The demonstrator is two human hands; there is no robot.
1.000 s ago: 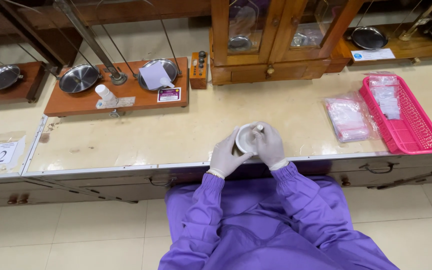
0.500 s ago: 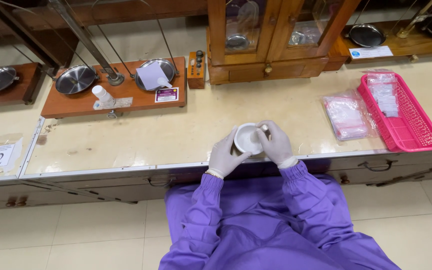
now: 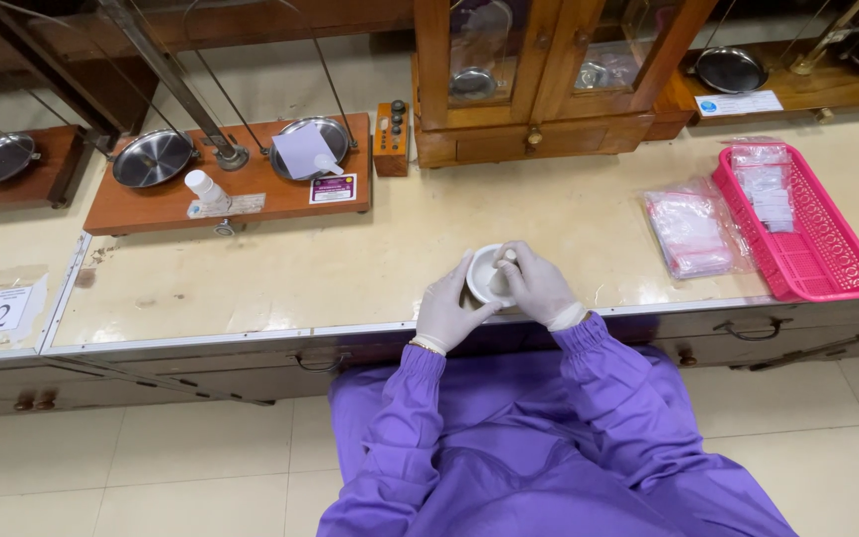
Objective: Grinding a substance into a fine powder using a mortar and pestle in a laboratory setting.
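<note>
A small white mortar [image 3: 484, 275] stands on the cream bench near its front edge. My left hand [image 3: 446, 308], in a white glove, grips the mortar's left side. My right hand [image 3: 536, 285], also gloved, is closed on a white pestle [image 3: 508, 258] whose tip sits inside the bowl. Both arms wear purple gown sleeves. What lies inside the mortar is hidden by my right hand.
A pink plastic basket [image 3: 809, 261] with small packets and a pile of clear bags [image 3: 689, 233] lie to the right. A wooden balance [image 3: 231, 179] with two steel pans and a small white bottle [image 3: 202, 187] stands at back left, a glass-fronted balance case [image 3: 539, 75] behind.
My right hand has swung the pestle from the mortar's right rim back over the bowl toward the left. My left hand has kept its hold on the mortar.
</note>
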